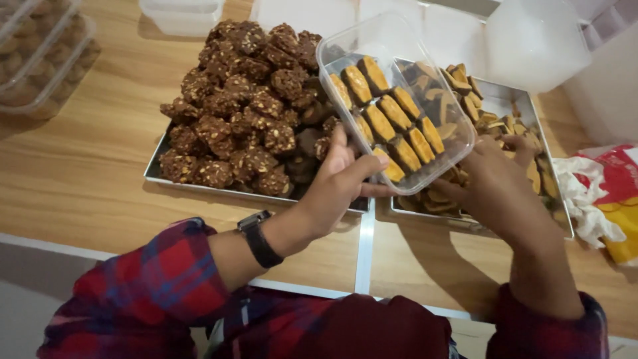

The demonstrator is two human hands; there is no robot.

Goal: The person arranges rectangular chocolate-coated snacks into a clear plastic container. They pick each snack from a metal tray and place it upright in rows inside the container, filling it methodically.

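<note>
I see my left hand [339, 183] closed around the near edge of a clear plastic container [395, 100], thumb over the rim, holding it tilted above the gap between two metal trays. Inside the container sit two rows of golden, chocolate-edged cookies [392, 123], packed side by side on their edges.

My right hand [495, 183] is down over the right tray [555, 179], fingers curled among loose cookies of the same kind [488, 119] — whether that grip has actually closed on one, I cannot tell, since the fingertips are hidden by the container and the back of the hand.

The left tray [154, 166] carries a heaped pile of dark, nut-studded cookies [246, 106], touching the container's far side from this view. Both trays rest on a wooden table [86, 166].

A black watch [256, 236] sits on my left wrist, just past a red plaid sleeve [156, 279]. Filled clear containers [40, 46] are stacked at the table's far left corner, more empty ones [531, 40] along the far edge, and a red, yellow and white plastic bag [608, 199] lies at the right — well apart from the trays' centre.
</note>
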